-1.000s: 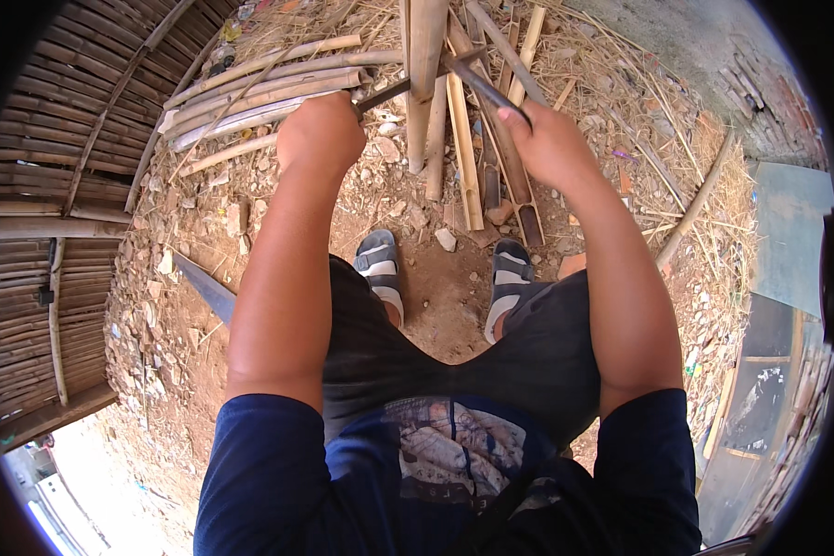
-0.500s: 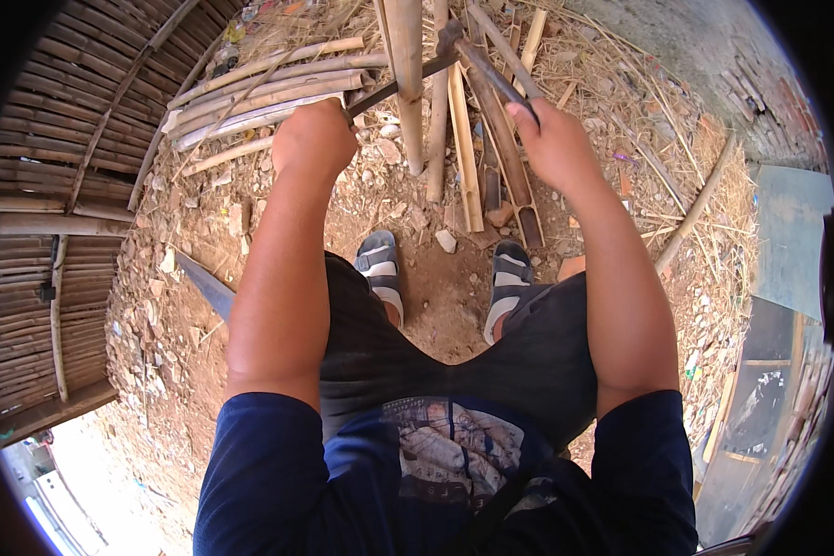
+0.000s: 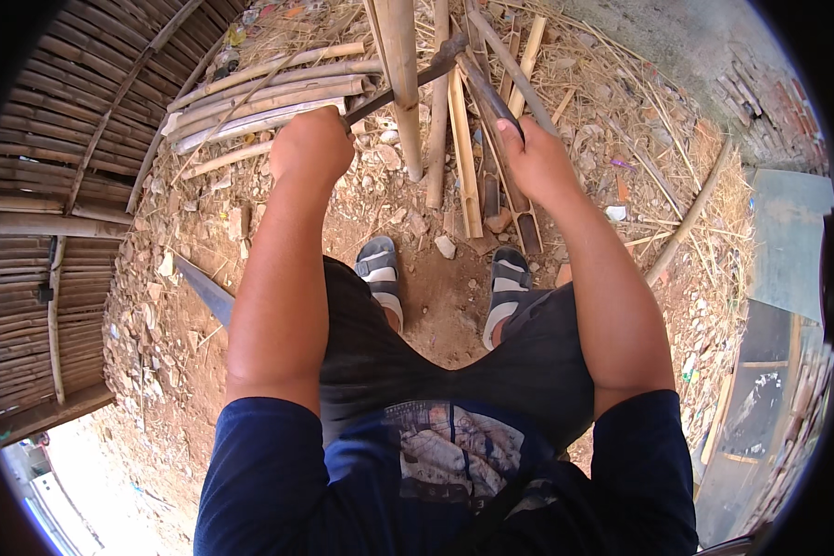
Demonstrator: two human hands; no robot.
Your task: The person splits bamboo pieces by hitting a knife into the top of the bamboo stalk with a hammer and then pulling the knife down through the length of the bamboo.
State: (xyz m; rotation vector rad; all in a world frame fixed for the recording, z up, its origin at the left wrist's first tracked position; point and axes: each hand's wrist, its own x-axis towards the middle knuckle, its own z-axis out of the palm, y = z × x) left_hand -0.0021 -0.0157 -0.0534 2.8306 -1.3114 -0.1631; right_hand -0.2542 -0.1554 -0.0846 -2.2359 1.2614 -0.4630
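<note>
My left hand (image 3: 310, 146) is closed around one dark handle of a two-handled metal tool (image 3: 451, 51). My right hand (image 3: 536, 159) grips the tool's other dark handle. The two handles meet at a head that presses against a thick pale bamboo pole (image 3: 400, 83) standing in front of me. Split bamboo strips (image 3: 461, 153) lie on the dirt just beyond my hands. My feet in grey sandals (image 3: 380, 273) rest on the ground below the tool.
A bundle of bamboo poles (image 3: 269, 93) lies at the upper left. A woven bamboo wall (image 3: 46, 185) curves along the left. A long flat blade (image 3: 204, 289) lies on the stony dirt by my left leg. Boards and a panel (image 3: 788, 241) stand at the right.
The tool's head has shifted slightly up and right along the pole, and the pole leans a little more to the left. Both hands keep their grip.
</note>
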